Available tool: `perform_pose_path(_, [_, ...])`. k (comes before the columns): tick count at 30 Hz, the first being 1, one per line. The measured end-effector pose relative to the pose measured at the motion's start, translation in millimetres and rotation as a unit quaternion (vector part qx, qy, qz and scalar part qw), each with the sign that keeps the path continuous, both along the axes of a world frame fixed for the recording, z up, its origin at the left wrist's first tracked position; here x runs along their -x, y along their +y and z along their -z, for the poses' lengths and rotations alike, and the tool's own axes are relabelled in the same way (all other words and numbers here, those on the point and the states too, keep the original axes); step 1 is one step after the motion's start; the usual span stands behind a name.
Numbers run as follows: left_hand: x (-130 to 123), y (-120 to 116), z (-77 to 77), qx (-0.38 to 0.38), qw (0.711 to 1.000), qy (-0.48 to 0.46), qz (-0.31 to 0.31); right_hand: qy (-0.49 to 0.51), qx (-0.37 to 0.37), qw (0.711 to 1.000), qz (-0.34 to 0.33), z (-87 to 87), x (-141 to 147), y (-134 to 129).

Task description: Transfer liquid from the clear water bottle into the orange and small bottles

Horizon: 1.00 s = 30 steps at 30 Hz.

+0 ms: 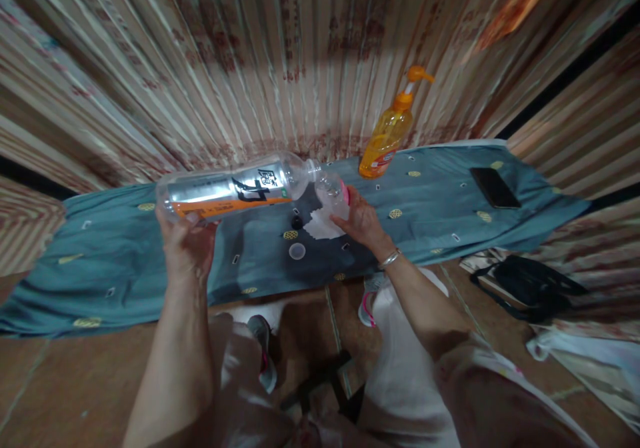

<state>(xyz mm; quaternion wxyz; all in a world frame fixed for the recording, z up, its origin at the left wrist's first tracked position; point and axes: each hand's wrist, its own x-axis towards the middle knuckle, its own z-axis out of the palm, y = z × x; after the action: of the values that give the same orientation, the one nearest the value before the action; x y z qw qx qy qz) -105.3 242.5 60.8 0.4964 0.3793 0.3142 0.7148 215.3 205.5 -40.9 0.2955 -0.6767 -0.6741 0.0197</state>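
Note:
My left hand (190, 241) is wrapped round the base end of a large clear plastic bottle (225, 188) with a silver and orange label. The bottle lies nearly level in the air, its uncapped neck pointing right. That neck meets or nearly touches a small clear container (330, 187) with a pink end, gripped by my right hand (364, 218). Whether liquid is flowing I cannot tell. Beneath the container is a white, ragged-edged patch (323, 225), perhaps paper. A small black cap (297, 223) and a round translucent lid (297, 251) lie on the cloth nearby.
A teal patterned cloth (135, 248) covers the narrow table. Towards the back right stands an orange pump bottle (385, 141), with a dark phone (495, 188) farther right. Striped curtains (300, 68) hang close behind. On the right, a black bag (530, 285) sits below the table.

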Motion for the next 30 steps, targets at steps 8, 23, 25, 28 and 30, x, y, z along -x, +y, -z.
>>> perform_pose_path(8, [-1.7,-1.4,-0.2,0.005,1.000,-0.002,-0.002,0.002,-0.010,1.000,-0.002,3.7,-1.1,1.2])
perform_pose_path(23, [-1.2,-1.6,-1.3,0.004,1.000,0.002,0.002,0.004,-0.005,1.000,0.004,1.7,0.5,1.3])
perform_pose_path(25, [-1.9,-1.7,-1.1,0.003,1.000,0.002,0.001,0.006,-0.009,1.000,0.002,2.5,0.1,1.4])
perform_pose_path(28, [-2.9,-2.4,-1.2,-0.005,1.000,0.001,0.003,0.008,-0.011,1.000,0.001,3.5,-0.5,1.5])
perform_pose_path(30, [-3.2,-3.0,-1.8,-0.010,1.000,0.004,0.005,0.008,-0.010,1.000,0.000,4.3,-0.8,1.6])
